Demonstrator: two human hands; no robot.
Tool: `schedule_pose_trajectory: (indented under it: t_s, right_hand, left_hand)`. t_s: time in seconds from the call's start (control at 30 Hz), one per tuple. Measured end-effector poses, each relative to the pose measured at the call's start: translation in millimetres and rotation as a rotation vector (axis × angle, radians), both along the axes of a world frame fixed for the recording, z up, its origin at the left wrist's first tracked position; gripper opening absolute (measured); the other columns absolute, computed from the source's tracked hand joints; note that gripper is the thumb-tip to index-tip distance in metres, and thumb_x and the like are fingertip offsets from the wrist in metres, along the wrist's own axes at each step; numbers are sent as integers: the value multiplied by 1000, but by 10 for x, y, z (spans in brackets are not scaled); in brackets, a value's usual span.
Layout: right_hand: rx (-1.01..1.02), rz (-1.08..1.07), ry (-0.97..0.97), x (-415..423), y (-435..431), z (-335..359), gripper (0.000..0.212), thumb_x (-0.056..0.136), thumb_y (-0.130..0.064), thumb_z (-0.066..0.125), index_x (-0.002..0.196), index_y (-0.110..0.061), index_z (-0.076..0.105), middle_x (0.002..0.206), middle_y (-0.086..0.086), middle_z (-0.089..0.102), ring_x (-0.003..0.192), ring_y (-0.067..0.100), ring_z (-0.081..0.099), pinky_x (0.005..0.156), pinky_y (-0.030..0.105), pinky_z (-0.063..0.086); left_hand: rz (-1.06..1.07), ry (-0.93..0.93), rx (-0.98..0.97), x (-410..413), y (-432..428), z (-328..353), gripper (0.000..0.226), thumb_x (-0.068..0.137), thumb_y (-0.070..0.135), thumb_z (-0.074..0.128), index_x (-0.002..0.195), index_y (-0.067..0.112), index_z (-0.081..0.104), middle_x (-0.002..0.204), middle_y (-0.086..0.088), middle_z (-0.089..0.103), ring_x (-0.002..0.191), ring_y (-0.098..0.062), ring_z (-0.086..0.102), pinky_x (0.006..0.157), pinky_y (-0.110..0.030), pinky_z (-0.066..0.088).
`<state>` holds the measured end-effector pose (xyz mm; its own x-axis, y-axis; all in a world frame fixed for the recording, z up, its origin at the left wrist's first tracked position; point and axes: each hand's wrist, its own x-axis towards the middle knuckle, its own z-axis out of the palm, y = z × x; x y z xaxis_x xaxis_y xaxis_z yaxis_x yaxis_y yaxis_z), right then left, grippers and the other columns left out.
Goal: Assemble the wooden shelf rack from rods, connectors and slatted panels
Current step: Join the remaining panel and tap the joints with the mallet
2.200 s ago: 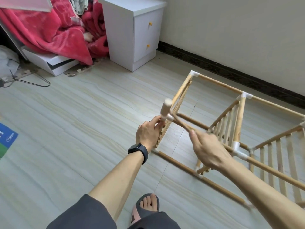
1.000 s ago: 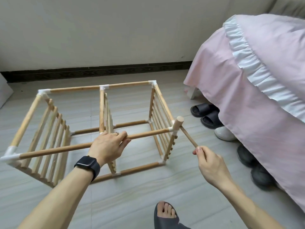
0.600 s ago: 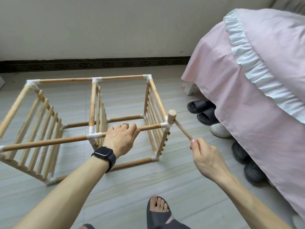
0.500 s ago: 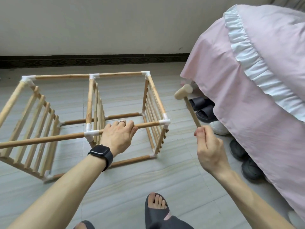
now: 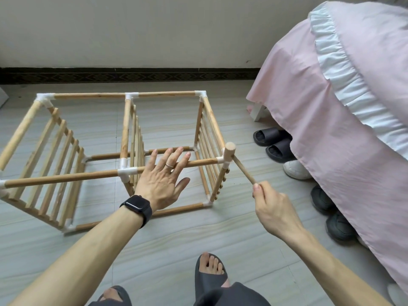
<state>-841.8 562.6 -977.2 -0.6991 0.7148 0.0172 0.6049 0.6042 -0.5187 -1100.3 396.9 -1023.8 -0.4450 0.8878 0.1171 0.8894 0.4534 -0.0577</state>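
The wooden shelf rack (image 5: 92, 97) lies on its side on the floor, built of rods, white connectors and slatted panels. My left hand (image 5: 162, 181) lies flat with straight, spread fingers over the near top rod (image 5: 66, 177), just right of its middle connector (image 5: 128, 171). My right hand (image 5: 270, 203) grips the handle of a small wooden mallet (image 5: 229, 151). The mallet head sits against the near right corner connector (image 5: 221, 161) of the rack.
A bed with a pink cover (image 5: 344, 120) fills the right side. Dark slippers (image 5: 272, 142) and shoes (image 5: 331, 215) lie at its foot. A wall with a dark skirting (image 5: 132, 75) runs behind the rack. My sandalled feet (image 5: 209, 270) stand on the tiled floor.
The mallet was raised half a second ago and has come down onto the near right corner connector. My left hand has opened from gripping the near top rod to lying flat with spread fingers.
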Motion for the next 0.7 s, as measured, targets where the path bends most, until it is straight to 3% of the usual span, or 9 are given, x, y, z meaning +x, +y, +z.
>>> schedule_pose_trajectory:
  t_s: [0.07,0.1,0.2,0.23,0.33,0.4,0.47,0.57,0.7]
  right_hand:
    - [47,-50,218,-4,-32,39,34,105,-46,26,84,-27,45,62,-4,61,60,13,58,52,23,39]
    - [46,-55,230,-1,-38,32,32,106,-44,25,84,-27,42,60,0,58,59,14,58,52,22,39]
    - [-6,-5,-120,1,-42,23,33,106,-44,23,82,-26,36,62,2,57,66,28,57,61,40,37]
    - [6,-19,-92,7,-24,17,34,106,-45,24,81,-27,38,61,0,57,65,26,57,60,40,36]
    - [58,-101,238,-23,-65,59,34,104,-48,24,81,-28,40,60,-5,59,54,14,55,49,24,35]
    - [23,-59,81,-60,-82,50,31,105,-45,20,83,-28,34,56,-3,53,50,15,48,55,36,35]
    - [-12,-20,-187,-78,-83,24,33,107,-44,21,83,-26,34,64,-1,54,63,28,50,62,42,33]
    - [-20,-44,-26,-143,-87,66,38,105,-45,27,75,-25,38,57,-3,54,61,25,53,56,41,30]
    - [-45,-52,94,-338,-198,93,38,104,-46,29,75,-25,43,55,-3,54,57,16,53,54,35,32]
  left_hand:
    - [6,-17,8,-6,-2,5,70,96,64,0,158,35,-12,169,4,-7,156,-21,-1,124,-50,-8]
    - [5,-25,5,0,-4,11,70,96,65,0,158,35,-12,169,4,-7,156,-21,-1,124,-50,-8]
    - [13,-16,-14,6,1,28,72,95,66,3,158,35,-12,169,4,-6,156,-21,-2,123,-49,-10]
    - [13,-21,-23,6,7,37,72,96,66,5,159,35,-10,169,4,-4,156,-21,-1,123,-49,-10]
    - [16,-34,-41,3,3,51,70,97,66,12,159,35,3,169,3,6,155,-22,7,124,-48,-9]
    - [13,-44,-12,18,0,65,67,97,66,17,156,33,17,165,3,20,152,-22,18,124,-48,-4]
    - [28,-105,55,29,11,98,61,96,67,20,146,34,33,155,6,35,146,-20,28,125,-46,1]
    - [97,-234,136,38,75,152,60,93,72,14,129,38,48,145,12,47,141,-14,33,124,-41,6]
    - [200,-384,244,44,69,187,58,87,77,13,96,41,57,151,15,42,148,-10,18,121,-43,-4]
